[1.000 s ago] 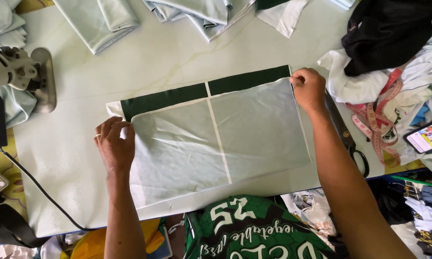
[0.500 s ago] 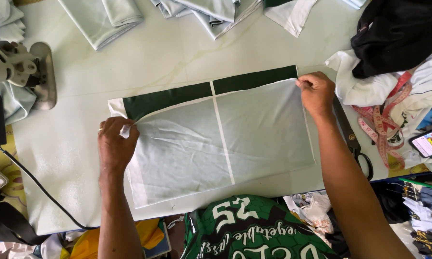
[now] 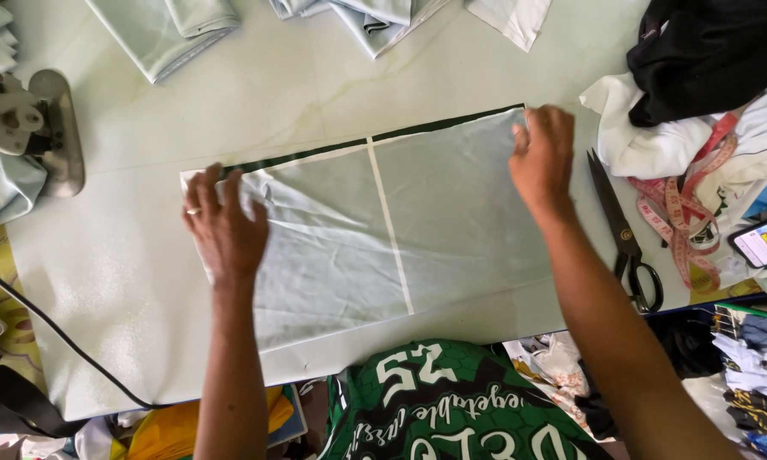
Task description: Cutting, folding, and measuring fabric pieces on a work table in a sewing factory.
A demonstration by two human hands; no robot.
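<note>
Cloth (image 3: 418, 230), pale with a white seam down its middle and a dark green strip along its far edge, lies flat on the bench (image 3: 128, 281) between both hands. At its left end the left hand (image 3: 226, 230) presses it down with fingers spread wide, and at the far right corner the right hand (image 3: 541, 158) rests with fingers bent on the edge. Right of this hand, scissors (image 3: 626, 243) lie just beside the cloth.

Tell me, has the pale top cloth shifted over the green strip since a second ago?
Yes. The pale top cloth has slid toward the table's far edge, leaving only a thin line of the green strip showing.
</note>
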